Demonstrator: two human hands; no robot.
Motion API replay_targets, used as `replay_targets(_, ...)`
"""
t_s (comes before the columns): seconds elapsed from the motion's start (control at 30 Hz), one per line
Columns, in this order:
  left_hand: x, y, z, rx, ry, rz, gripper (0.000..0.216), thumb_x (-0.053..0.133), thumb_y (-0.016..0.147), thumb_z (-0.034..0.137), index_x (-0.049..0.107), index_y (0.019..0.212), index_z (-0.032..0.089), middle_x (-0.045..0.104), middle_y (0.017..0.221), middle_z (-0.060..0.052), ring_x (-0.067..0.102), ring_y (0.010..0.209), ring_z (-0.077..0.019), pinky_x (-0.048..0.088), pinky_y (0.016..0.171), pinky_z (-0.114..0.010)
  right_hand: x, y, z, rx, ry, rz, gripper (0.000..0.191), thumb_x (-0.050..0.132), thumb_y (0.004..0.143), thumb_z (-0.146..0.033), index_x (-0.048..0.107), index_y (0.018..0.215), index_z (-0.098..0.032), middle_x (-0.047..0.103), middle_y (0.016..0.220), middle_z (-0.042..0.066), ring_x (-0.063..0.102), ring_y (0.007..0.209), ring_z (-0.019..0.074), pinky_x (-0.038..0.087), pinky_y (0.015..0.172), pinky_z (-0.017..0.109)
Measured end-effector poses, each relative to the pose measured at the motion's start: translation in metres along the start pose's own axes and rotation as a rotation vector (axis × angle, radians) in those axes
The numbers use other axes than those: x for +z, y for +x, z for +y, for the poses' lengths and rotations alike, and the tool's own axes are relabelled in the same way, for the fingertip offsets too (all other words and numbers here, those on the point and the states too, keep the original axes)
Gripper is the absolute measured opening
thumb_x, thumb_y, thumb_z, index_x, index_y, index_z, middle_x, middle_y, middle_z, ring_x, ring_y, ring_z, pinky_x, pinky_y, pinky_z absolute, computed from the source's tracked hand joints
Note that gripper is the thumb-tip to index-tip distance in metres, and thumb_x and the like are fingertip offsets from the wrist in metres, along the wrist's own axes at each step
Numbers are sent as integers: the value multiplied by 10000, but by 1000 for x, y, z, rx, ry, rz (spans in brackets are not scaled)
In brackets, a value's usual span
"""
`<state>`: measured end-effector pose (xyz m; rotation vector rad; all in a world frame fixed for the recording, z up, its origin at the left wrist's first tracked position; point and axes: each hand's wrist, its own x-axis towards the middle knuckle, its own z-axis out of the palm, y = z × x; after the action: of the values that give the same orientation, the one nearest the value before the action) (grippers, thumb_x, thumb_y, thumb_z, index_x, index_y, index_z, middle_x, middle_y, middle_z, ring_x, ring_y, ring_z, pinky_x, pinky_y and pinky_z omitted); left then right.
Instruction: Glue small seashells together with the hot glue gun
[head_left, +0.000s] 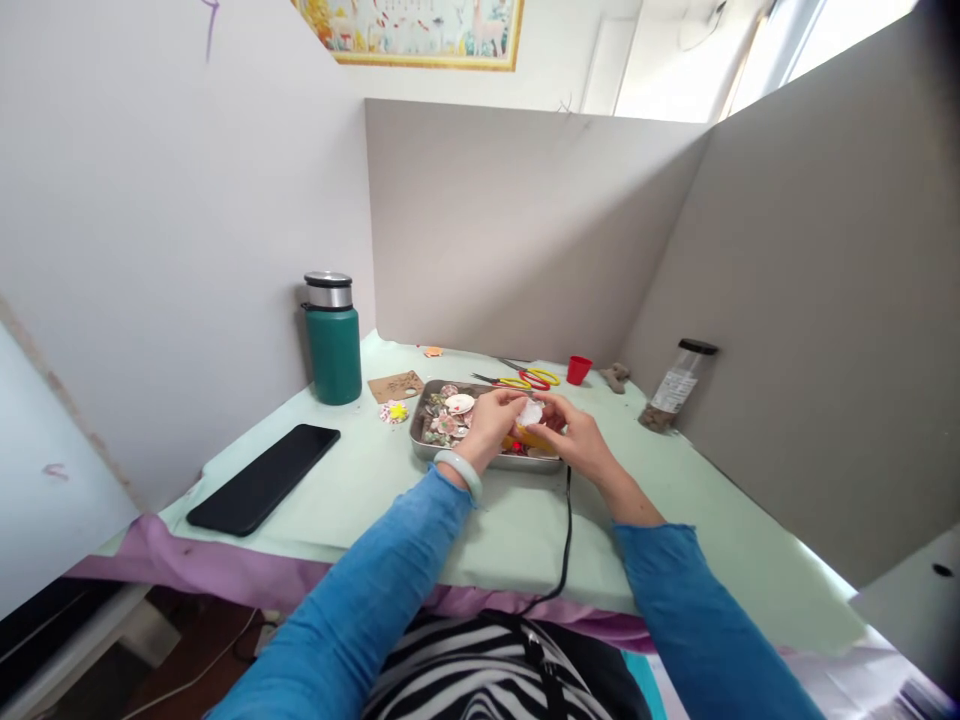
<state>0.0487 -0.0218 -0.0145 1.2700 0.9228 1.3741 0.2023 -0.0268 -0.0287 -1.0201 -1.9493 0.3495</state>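
Both hands meet over the right part of a shallow metal tray [421,447]. A small white piece [531,412], perhaps a shell, sits between my fingertips. My left hand [496,420] pinches it from the left, with a pale bangle [459,474] on the wrist. From the other side my right hand [574,435] has its fingers closed around the piece. Just below them shows something yellow [534,438], partly covered by the hands; its kind is unclear. Shells and small decorations [448,420] fill the tray's left part.
Left of the tray are a phone [266,478], a green bottle [334,350], a brown card [396,387] and a flower ornament [394,411]. Scissors [536,379] and a red cup [579,370] stand behind. A clear jar [675,388] leans at right. A black cord [566,540] crosses the front edge.
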Motion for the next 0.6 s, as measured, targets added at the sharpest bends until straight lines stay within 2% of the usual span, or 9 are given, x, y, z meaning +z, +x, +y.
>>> replay_targets(0.13,0,3,-3,-53,-41,36,120,605,741,155,607,842,90,519,537,32,416,361,-53,337,385,-195,3,0,0,-7,8,6,486,618,762,-395,518,1195,-197,600,826,20,549,680,147,469,664,291)
replay_targets(0.3,-2,6,-2,-14,8,213,134,610,706,167,607,825,106,554,606,19,425,392,-53,367,398,-197,8,-1,-2,-2,-57,3,556,596,787,-425,467,1278,-197,626,931,49,568,773,166,473,725,311)
replay_targets(0.4,-5,8,-3,-1,23,307,151,592,707,196,600,837,121,573,666,11,436,398,-55,387,407,-205,10,-2,-2,-9,-139,-11,498,576,806,-429,512,1242,-197,631,981,64,571,843,182,462,782,328)
replay_targets(0.5,-7,9,-5,-15,22,329,161,569,706,202,591,846,127,568,676,13,440,393,-59,400,410,-214,11,-2,-1,-33,-206,-49,406,546,829,-439,588,1147,-191,635,961,68,565,881,193,450,799,329)
replay_targets(0.6,-7,10,-6,-26,29,324,166,560,697,197,590,844,127,565,697,13,426,387,-53,409,410,-219,11,-2,-1,-42,-245,-53,391,529,841,-448,604,1126,-191,638,939,68,557,899,199,443,797,326)
